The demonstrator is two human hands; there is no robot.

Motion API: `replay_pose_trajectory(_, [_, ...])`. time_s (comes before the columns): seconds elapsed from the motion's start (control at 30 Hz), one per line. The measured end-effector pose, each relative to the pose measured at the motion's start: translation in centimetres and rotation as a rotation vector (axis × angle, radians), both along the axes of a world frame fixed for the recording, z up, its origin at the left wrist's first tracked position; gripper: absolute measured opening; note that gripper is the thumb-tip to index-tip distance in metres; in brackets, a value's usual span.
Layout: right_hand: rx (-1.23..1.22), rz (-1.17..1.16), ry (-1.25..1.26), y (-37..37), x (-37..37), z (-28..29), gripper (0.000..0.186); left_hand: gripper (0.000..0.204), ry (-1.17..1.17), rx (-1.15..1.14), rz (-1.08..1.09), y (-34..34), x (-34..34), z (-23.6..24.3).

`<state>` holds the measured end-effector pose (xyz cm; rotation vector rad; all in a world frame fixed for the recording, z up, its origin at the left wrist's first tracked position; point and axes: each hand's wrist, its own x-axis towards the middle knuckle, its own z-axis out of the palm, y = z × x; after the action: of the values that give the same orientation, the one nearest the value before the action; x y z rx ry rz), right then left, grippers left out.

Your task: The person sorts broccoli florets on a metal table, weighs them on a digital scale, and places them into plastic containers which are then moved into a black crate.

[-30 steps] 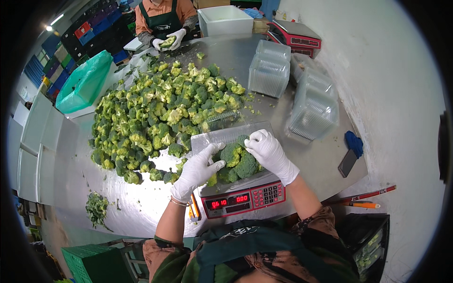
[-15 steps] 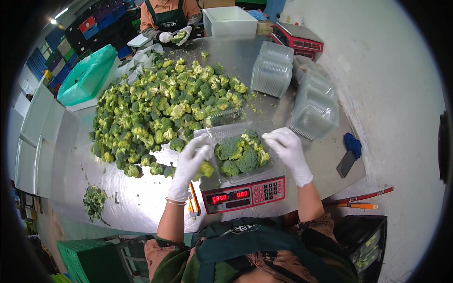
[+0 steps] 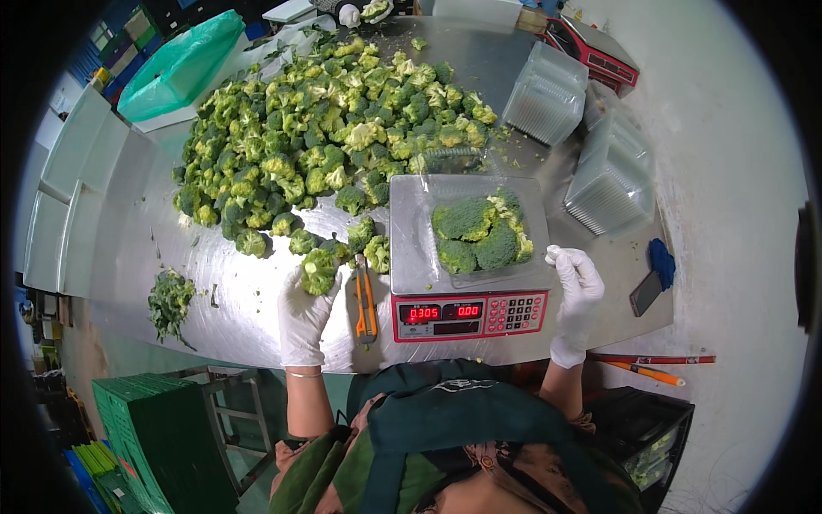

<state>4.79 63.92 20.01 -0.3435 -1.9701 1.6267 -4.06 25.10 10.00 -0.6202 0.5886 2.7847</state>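
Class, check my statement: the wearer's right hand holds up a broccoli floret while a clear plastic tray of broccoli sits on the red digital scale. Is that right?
Not quite: the head view shows the left hand holding the broccoli floret. The clear plastic tray does sit on the red digital scale.

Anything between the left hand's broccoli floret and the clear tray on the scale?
Only low things: loose florets lie on the table by the left edge of the scale, between the held floret and the clear tray. An orange cutter lies between the left hand and the scale. Nothing visible blocks the path above them.
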Motion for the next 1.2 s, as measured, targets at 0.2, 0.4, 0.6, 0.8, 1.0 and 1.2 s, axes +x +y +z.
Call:
replay_pose_trajectory(0.2, [-0.023,-0.064,-0.070,-0.7,-0.5,0.0,0.013,0.052,0.230,-0.691,0.059,-0.7,-0.7,-2.4])
replay_pose_trajectory(0.4, [0.059,-0.047,-0.072,-0.2,-1.4,0.3,0.013,0.061,0.349,-1.419,0.358,-1.5,-3.5,-7.0])
replay_pose_trajectory(0.6, [0.262,0.063,-0.015,-3.7,-2.9,1.8,0.007,0.045,0.364,-0.683,0.017,1.1,-4.2,-3.6])
replay_pose_trajectory(0.8, [0.692,0.471,0.183,-11.6,-5.9,2.1,0.018,0.047,0.381,-0.818,-0.007,4.5,-3.8,-0.2])
replay_pose_trajectory(1.0, [0.882,0.721,0.155,-11.7,-5.8,1.1,0.021,0.052,0.277,-1.429,0.388,-1.3,-6.2,-4.4])
replay_pose_trajectory(1.2, [0.860,0.505,0.034,-9.2,-5.8,0.3,0.014,0.071,0.419,-1.803,0.313,-3.9,-6.8,-6.9])
